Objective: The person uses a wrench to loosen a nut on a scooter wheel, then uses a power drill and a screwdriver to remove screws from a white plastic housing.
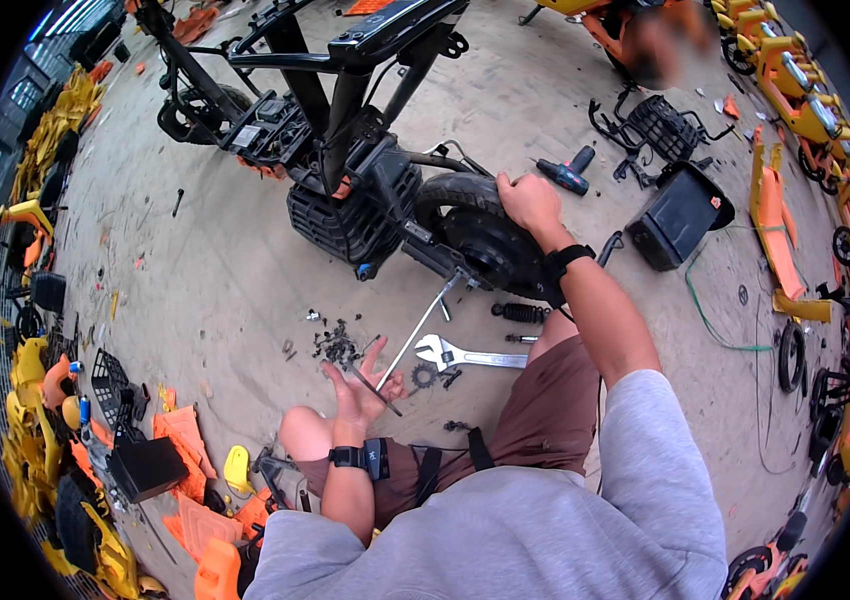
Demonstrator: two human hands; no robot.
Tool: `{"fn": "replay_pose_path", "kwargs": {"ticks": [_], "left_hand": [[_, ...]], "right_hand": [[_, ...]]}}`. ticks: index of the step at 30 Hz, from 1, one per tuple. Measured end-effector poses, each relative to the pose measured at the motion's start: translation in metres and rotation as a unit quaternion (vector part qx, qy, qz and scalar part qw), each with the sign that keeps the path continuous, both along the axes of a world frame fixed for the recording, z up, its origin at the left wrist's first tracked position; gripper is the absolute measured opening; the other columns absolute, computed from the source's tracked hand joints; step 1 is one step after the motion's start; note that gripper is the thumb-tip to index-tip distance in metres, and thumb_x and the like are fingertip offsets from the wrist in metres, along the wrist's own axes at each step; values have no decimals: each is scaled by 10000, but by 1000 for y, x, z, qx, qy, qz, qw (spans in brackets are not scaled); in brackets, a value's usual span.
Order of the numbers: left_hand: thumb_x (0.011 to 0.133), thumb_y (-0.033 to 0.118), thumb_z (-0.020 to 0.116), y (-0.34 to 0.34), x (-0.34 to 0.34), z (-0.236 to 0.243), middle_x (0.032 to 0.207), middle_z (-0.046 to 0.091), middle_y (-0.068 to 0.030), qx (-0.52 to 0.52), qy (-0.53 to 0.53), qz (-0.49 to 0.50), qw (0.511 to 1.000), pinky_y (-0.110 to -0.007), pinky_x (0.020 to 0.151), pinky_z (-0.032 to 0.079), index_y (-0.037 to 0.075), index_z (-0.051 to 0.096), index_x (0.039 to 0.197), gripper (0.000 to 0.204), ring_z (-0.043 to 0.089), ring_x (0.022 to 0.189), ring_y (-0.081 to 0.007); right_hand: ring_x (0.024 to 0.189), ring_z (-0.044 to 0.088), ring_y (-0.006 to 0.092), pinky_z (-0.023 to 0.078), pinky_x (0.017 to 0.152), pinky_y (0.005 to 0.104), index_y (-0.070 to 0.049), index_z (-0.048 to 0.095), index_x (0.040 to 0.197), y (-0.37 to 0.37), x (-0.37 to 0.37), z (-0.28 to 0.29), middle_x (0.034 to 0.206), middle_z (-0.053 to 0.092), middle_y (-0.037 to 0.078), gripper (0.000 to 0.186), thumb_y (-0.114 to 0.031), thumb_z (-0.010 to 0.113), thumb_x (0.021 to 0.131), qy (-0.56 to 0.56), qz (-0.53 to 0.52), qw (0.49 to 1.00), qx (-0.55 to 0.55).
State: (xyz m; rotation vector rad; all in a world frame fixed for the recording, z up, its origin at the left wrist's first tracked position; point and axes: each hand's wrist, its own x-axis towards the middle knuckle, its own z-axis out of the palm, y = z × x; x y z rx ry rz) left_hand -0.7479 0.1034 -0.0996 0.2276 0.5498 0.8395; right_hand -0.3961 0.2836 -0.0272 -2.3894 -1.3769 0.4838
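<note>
A black scooter frame [350, 110] stands before me, its wheel [490, 240] at the right end. My right hand [532, 203] is closed over the tyre's top, the fingers curled round the tread. A long T-handle socket wrench [413, 338] slants down from the wheel's axle area to my left hand [357, 392]. That hand is open, its fingers spread and its palm against the wrench's crossbar. On the floor between my legs and the wheel lie an adjustable wrench [475, 357], a black spring shock [520, 312], a small toothed ring [424, 375] and a heap of bolts [341, 345].
A cordless drill [567, 172] lies beyond my right hand, near a black box [680, 215] and a black wire basket [663, 128]. Orange and yellow body panels [185, 440] pile up at left. Yellow scooters [805, 100] line the right side. A green cord [710, 320] trails there.
</note>
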Motion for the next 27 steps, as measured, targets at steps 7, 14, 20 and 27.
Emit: {"fn": "replay_pose_path", "kwargs": {"ticks": [7, 14, 20, 27], "left_hand": [[929, 518, 330, 24, -21, -30, 450, 431, -36, -98, -6, -142, 985, -279, 412, 286, -2, 485, 1237, 624, 314, 325, -135], [951, 380, 458, 24, 13, -25, 384, 344, -16, 35, 318, -272, 908, -260, 337, 237, 26, 508, 745, 413, 282, 291, -109], [957, 430, 416, 11, 17, -69, 499, 446, -14, 377, 627, -212, 648, -288, 457, 331, 14, 487, 626, 536, 398, 472, -99], [941, 404, 431, 15, 13, -89, 538, 520, -167, 300, 576, -232, 724, -395, 536, 404, -23, 540, 680, 512, 479, 488, -303]], "right_hand": [[884, 611, 416, 474, 821, 436, 44, 677, 857, 0, 0, 2, 877, 634, 277, 577, -468, 412, 843, -2, 12, 1000, 3], [864, 612, 418, 477, 807, 441, 44, 676, 855, 2, -1, 5, 857, 631, 282, 580, -471, 408, 844, 5, 18, 1000, 7], [843, 616, 415, 479, 797, 441, 43, 677, 849, -1, 1, -1, 843, 636, 271, 577, -463, 400, 848, -7, 8, 1000, 8], [845, 620, 412, 480, 785, 439, 32, 684, 854, -1, -5, 4, 845, 639, 270, 568, -466, 413, 843, -11, 1, 1000, 10]]}}
